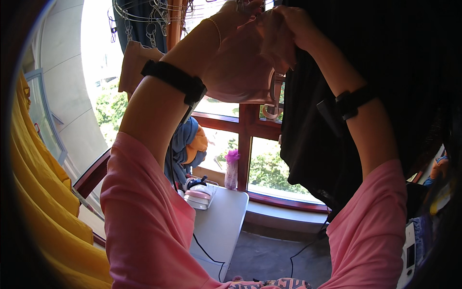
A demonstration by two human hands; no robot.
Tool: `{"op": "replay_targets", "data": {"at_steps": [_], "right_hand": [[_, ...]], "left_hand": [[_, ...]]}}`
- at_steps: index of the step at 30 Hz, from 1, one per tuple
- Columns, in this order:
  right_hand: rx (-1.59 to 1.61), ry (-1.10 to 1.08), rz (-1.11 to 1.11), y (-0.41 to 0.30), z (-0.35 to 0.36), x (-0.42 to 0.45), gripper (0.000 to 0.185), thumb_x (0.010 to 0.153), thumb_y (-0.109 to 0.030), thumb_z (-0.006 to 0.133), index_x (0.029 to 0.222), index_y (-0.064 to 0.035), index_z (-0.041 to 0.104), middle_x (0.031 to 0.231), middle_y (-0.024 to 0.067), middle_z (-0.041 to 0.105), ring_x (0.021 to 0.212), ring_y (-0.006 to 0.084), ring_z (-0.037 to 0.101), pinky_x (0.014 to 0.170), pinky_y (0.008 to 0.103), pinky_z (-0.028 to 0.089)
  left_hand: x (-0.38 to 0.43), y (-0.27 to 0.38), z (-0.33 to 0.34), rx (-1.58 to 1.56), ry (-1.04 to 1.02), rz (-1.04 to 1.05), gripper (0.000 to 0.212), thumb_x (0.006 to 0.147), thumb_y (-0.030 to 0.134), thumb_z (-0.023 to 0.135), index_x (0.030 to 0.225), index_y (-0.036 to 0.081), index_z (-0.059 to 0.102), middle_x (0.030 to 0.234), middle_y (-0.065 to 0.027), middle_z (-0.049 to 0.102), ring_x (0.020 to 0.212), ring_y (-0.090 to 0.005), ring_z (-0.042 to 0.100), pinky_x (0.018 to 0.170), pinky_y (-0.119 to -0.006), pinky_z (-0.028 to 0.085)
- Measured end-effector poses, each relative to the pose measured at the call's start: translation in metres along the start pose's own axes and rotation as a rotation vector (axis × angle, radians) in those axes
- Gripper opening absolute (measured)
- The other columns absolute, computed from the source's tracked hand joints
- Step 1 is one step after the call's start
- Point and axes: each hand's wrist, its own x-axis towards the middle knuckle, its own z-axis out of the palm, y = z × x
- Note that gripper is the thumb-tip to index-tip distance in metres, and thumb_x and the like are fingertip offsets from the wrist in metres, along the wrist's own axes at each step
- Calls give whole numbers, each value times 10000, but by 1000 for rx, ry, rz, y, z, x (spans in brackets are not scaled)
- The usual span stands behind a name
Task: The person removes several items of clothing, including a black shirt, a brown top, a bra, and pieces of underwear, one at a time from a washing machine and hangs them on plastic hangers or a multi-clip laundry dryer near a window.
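Observation:
Both my arms reach up to the top edge of the view. My left hand [234,14], partly cut off there, pinches the top of a pink undergarment [238,72] beside a metal clip hanger [144,14]. My right hand [299,27] grips the same garment's right upper part, where the cloth is bunched. The garment hangs down in front of the window, with a pale strap [271,112] looping below it. To the left, a beige cloth piece [135,68] hangs under the hanger's clips. Whether a clip holds the pink garment is hidden by my fingers.
Large black cloth [317,137] hangs close on the right; yellow cloth [47,202] hangs at left. Below stand a white table [227,216] with a wire basket [211,202] and a purple-topped container [231,173] by the wooden window frame [245,126]. Black cables [207,251] hang down.

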Motion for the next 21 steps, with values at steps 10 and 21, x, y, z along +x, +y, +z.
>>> {"op": "replay_targets", "data": {"at_steps": [10, 21], "right_hand": [[-557, 12, -200, 16, -5, -52, 356, 728, -153, 635, 1014, 32, 530, 861, 152, 596, 788, 216, 587, 689, 341, 474], [-632, -658, 188, 35, -32, -414, 615, 746, -164, 614, 1269, -10, 330, 998, 241, 547, 865, 381, 562, 763, 422, 453]], "left_hand": [[-88, -4, 26, 1108, 538, 505, 693, 788, 503, 533, 1173, -63, 419, 966, -254, 570, 1005, -338, 515, 871, -394, 377], [-363, 27, 180, 654, -312, 283, 510, 724, 76, 580, 1205, 32, 416, 1264, -176, 413, 1210, -333, 344, 1007, -446, 232]]}}
